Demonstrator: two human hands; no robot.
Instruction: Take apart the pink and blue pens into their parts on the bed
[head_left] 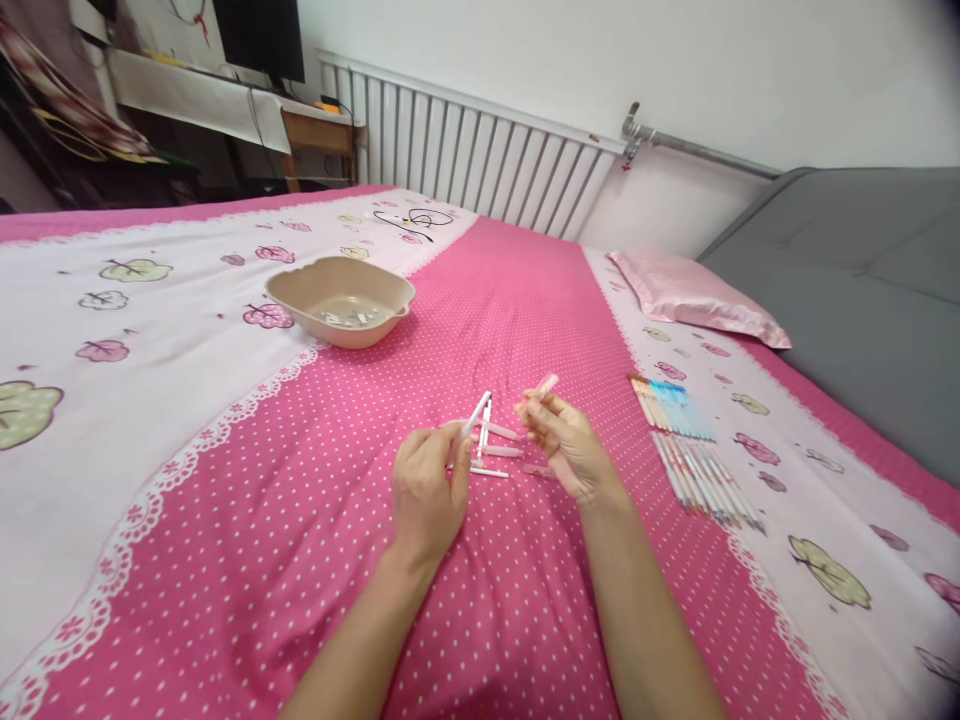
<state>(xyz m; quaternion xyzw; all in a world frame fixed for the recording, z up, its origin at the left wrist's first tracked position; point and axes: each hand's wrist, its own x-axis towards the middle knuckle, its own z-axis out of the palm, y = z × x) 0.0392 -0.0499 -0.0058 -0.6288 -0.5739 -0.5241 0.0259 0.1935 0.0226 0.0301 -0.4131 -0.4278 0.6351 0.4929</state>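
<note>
My left hand (429,490) is closed around a slim white pen barrel (477,412), which points up and away from me. In my right hand (568,445), thumb and fingers pinch a small translucent pink pen cap (547,384). Its lower end is hidden by the fingers. Between and beneath the hands, several loose pen parts lie on the bedspread: pink pieces (501,452) and thin white sticks (491,473). The two hands are apart, with the held parts not touching.
A beige plastic basin (300,300) with small white bits inside stands to the far left. Rows of pens (675,405) in blue, orange and white lie at right. A pink pillow (697,300) rests by the grey headboard (847,260). A black cable (420,220) lies farther back.
</note>
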